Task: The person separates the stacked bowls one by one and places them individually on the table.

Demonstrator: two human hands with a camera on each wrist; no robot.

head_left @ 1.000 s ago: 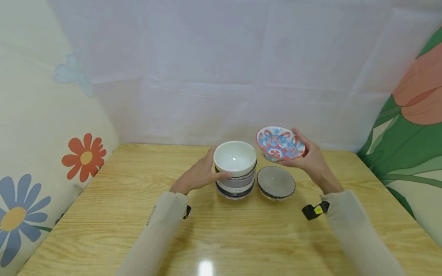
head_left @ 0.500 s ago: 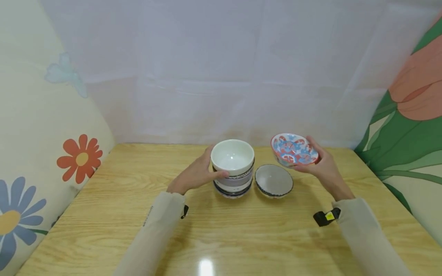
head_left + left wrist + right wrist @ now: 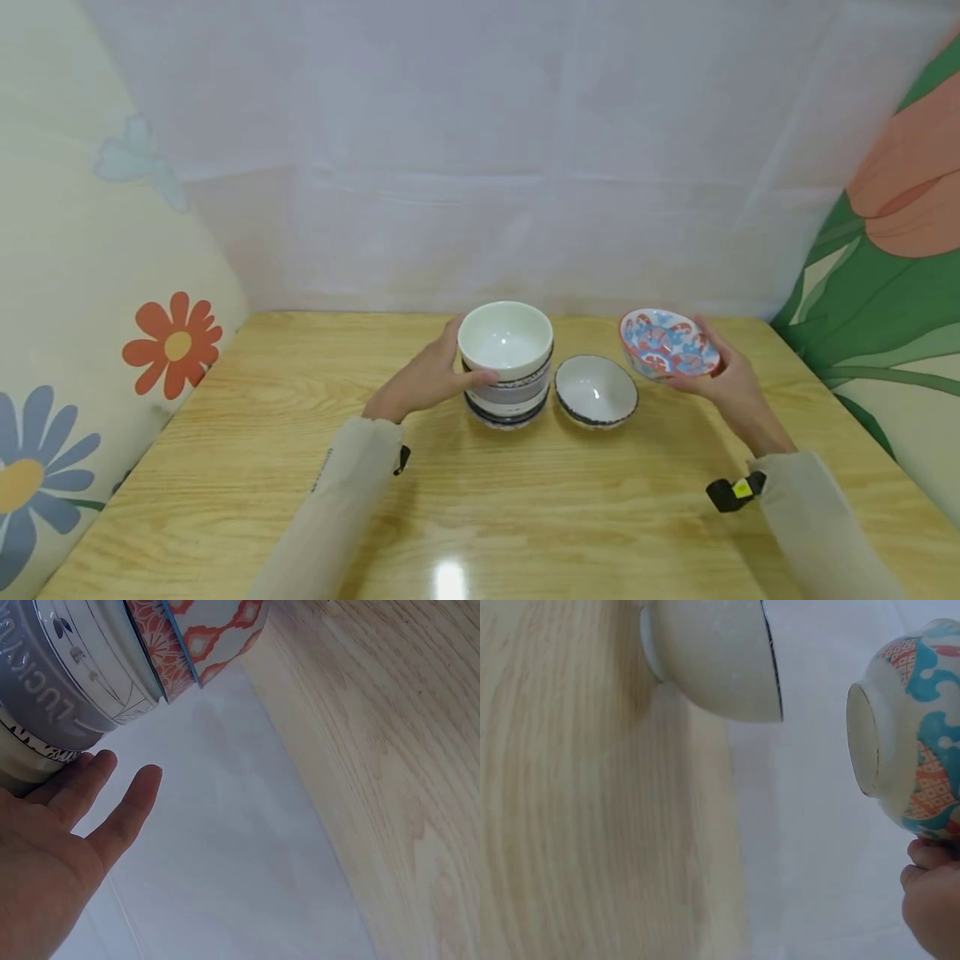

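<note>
My left hand (image 3: 423,383) grips the white bowl (image 3: 506,333) on top of a stack, its thumb across the front below the rim and the other fingers round the far side. Under it the stack shows a grey bowl (image 3: 52,690) with raised letters, then several patterned bowls. To the right, my right hand (image 3: 731,383) holds a red-and-blue patterned bowl (image 3: 666,340) by its right side, raised above the table and tilted. The right wrist view shows that bowl's foot ring (image 3: 864,739). Between the stack and this bowl, a dark-rimmed pale bowl (image 3: 596,390) stands upright on the table.
The wooden table (image 3: 495,517) reaches back to a white cloth backdrop (image 3: 450,167). Flower-printed cloth (image 3: 67,275) hangs along the left side, and another printed cloth (image 3: 900,300) closes off the right.
My right hand has carried the red-and-blue patterned bowl rightward and lower, from above the pale bowl to its right. The left hand stays at the stack.
</note>
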